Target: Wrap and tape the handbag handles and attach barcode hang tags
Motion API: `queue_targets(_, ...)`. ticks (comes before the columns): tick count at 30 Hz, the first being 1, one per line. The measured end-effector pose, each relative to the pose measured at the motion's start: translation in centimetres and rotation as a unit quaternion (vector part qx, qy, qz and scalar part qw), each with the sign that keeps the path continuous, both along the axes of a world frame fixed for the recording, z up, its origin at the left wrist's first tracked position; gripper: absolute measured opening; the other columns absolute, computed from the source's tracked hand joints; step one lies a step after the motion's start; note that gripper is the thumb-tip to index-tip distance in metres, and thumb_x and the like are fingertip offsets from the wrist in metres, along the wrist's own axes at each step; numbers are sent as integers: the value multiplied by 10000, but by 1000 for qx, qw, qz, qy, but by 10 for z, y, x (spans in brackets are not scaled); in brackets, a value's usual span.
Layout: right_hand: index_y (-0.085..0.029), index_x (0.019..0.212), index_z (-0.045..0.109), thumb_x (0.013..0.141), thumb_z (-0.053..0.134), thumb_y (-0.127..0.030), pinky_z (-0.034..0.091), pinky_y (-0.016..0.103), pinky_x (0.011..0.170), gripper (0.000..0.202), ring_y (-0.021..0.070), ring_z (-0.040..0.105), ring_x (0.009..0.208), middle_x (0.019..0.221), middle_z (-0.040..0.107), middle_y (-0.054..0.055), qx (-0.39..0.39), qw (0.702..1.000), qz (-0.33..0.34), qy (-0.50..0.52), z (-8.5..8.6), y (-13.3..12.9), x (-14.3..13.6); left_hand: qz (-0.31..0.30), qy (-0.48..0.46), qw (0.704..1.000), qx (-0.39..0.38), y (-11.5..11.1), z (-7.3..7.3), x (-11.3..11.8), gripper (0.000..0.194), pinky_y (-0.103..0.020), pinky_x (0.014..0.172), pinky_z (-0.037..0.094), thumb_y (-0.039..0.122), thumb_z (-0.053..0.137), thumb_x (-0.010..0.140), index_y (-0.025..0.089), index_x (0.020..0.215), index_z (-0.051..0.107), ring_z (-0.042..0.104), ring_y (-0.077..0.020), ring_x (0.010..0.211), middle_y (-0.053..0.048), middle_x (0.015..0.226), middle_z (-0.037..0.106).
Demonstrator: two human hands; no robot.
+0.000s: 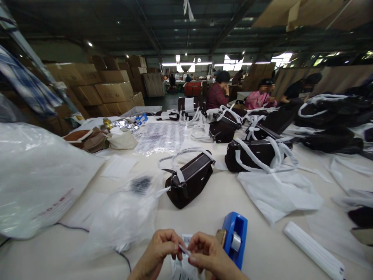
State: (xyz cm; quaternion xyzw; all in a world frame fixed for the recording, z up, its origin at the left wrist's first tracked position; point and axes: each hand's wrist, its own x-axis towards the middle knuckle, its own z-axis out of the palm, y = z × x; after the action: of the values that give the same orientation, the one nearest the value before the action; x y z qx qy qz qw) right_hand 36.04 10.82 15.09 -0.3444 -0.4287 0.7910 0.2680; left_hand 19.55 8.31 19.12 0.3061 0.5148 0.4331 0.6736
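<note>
At the near edge of the table, my left hand (160, 249) and my right hand (211, 252) are close together, fingertips pinched on a small thin white strip (184, 250). Its exact kind is too small to make out. Beneath my hands lies a white packet with printed labels (183, 268), partly covered by them. A blue tape dispenser (243, 233) with a roll of clear tape stands just right of my right hand. Beyond my hands sits a dark brown handbag (190, 181), its handles wrapped in white.
A large white plastic bag (37, 175) and crumpled clear plastic (125, 210) lie on the left. More wrapped dark handbags (253, 153) and a white pouch (282, 192) are to the right, with a long white bar (313, 251) nearer. Co-workers (217, 93) sit across the table.
</note>
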Motion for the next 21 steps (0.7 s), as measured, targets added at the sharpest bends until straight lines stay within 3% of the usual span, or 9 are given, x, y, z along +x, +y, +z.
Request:
queue_targets(8,-130,581,590,506,758,-498,274,172,363,412,38,393,344,410,467,-66,-12,999,-37,16,-11,1,-2,-26,17,1000,-2,3,0,-2,70,-256,529,314,114,555,468,136,411,591,516,-127,513,-50,606,678)
queue_targets(14,-147,638,535,620,680,-542,250,165,364,421,29,367,338,425,454,-79,26,998,-61,-11,-6,2,-2,-30,-26,999,-14,2,-7,5,100,-242,466,272,84,519,433,129,371,583,507,-99,413,-44,624,676)
queue_targets(21,-178,726,435,687,580,-611,226,140,297,458,33,402,287,488,560,-46,16,999,-25,13,-20,2,-7,36,-100,994,-31,8,-14,14,53,-237,414,192,152,574,459,135,409,576,443,-77,350,-55,580,667)
